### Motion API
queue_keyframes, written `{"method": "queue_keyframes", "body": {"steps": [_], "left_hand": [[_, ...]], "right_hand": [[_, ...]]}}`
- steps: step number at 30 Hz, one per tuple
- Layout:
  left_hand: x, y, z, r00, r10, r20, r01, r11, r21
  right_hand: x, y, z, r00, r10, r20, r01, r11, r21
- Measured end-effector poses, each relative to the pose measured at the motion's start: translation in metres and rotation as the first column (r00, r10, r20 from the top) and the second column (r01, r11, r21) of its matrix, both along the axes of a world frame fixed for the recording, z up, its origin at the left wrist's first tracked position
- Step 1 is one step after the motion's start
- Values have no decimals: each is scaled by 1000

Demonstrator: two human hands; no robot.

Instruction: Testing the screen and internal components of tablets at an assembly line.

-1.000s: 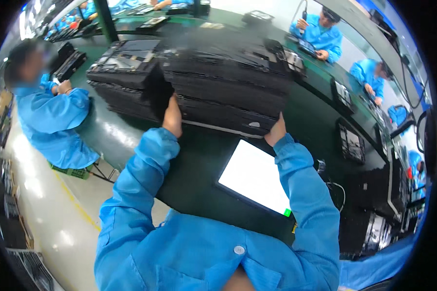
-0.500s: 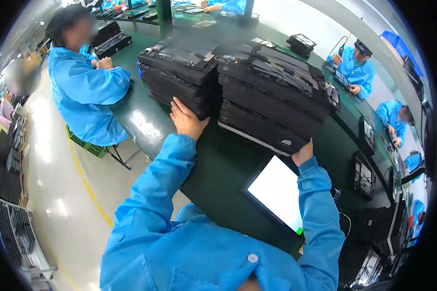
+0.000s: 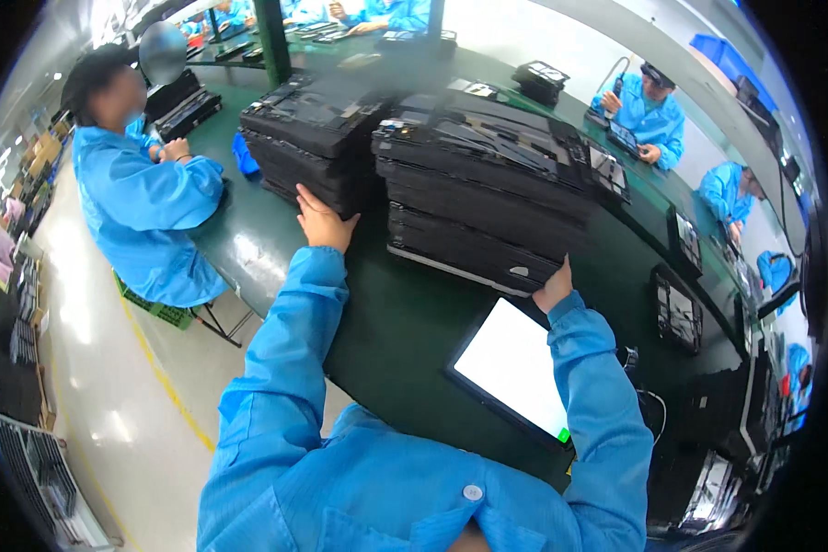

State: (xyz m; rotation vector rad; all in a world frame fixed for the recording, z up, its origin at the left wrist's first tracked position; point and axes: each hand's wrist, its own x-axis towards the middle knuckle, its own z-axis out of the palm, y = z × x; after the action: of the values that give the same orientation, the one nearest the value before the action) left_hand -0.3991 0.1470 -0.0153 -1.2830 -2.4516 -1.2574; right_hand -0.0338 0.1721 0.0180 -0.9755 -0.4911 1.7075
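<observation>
From the head camera: left hand (image 3: pixel 323 221) flat against the near left corner of the tall stack of black trays (image 3: pixel 488 198), fingers spread and pressed to its side rather than curled round anything. Right hand (image 3: pixel 554 287) at the stack's near right corner, low down by the bottom tray, fingers tucked against the edge; whether clamped on it or merely touching, impossible to tell from here. Stack standing on the dark green table (image 3: pixel 405 322), just beside a second, lower stack of black trays (image 3: pixel 308 138) to its left, the two nearly touching. Between the blue sleeves, near the table's front edge, a lit white tablet (image 3: pixel 515 368) lying flat. At the left, a seated co-worker in blue (image 3: pixel 143 207), hands on the table; more people in blue along the far right side.
</observation>
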Motion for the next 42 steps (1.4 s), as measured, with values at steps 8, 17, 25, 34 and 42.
{"method": "queue_keyframes", "body": {"steps": [8, 17, 25, 34, 42], "left_hand": [[-15, 7, -5, 998, -43, 47, 45, 998, -46], [-44, -3, -8, 938, -337, 86, 343, 937, -65], [-54, -4, -8, 924, -333, 185, 357, 927, -114], [-70, -1, -17, 944, -309, 114, 327, 924, -197], [-78, 4, -28, 948, -310, 73, 318, 922, -222]], "right_hand": [[-30, 16, -32, 992, 86, -89, -76, 991, 112], [-75, 0, -15, 815, 35, 579, -158, 974, 162], [-69, 6, -19, 689, -3, 725, -238, 944, 230], [-71, 5, -11, 598, 30, 801, -373, 895, 245], [-1, -68, 70, 584, 36, 811, -596, 698, 398]]}}
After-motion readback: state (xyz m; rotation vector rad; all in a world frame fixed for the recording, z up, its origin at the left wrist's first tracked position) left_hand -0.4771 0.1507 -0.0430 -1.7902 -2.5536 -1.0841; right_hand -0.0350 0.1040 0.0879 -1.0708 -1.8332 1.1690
